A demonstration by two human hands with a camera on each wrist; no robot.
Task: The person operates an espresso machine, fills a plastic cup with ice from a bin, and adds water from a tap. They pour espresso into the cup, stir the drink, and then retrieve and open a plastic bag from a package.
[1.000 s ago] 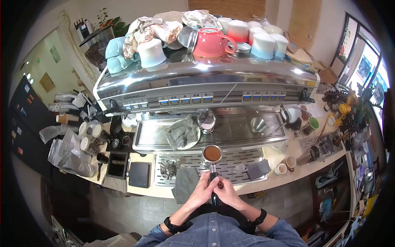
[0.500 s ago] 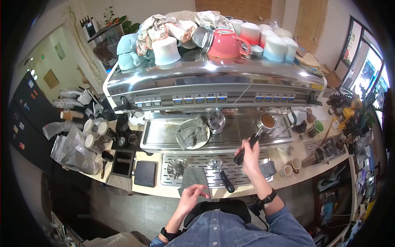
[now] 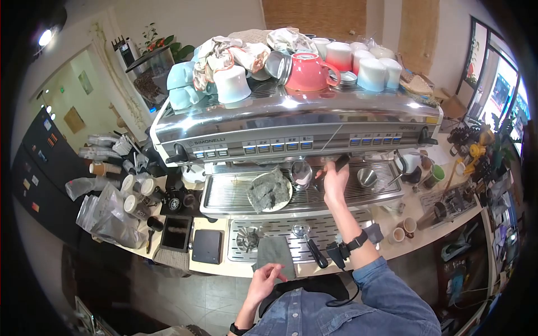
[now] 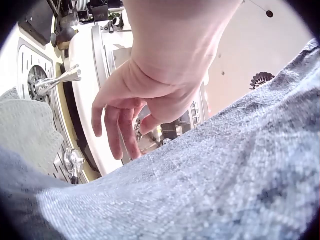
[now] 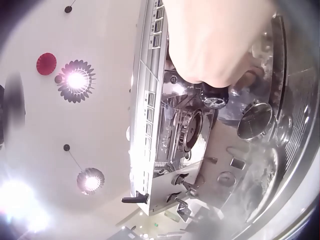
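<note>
My right hand (image 3: 335,183) is raised to the front of the espresso machine, its fingers curled round the black handle (image 3: 342,162) of a portafilter. The machine's overhang hides the portafilter's basket. In the right wrist view the handle's rounded end (image 5: 215,96) shows below the hand (image 5: 215,45), beside a round metal group head (image 5: 191,131). My left hand (image 3: 263,283) hangs loosely curled and holds nothing, just in front of a grey cloth (image 3: 274,253). The left wrist view shows its relaxed fingers (image 4: 114,131) pointing down. A second portafilter (image 3: 317,255) lies on the slotted tray.
On the drip tray (image 3: 224,193) are a plate with a dark cloth (image 3: 270,190), a glass vessel (image 3: 301,175) and a metal cup (image 3: 367,177). A black scale (image 3: 208,246) and knock box (image 3: 176,233) stand left. Two small cups (image 3: 397,234) stand right. Cups (image 3: 308,73) crowd the machine's top.
My right hand has carried the coffee-filled portafilter from in front of my body, up and forward under the machine's front. My left hand has let go of it and stays low by the counter edge.
</note>
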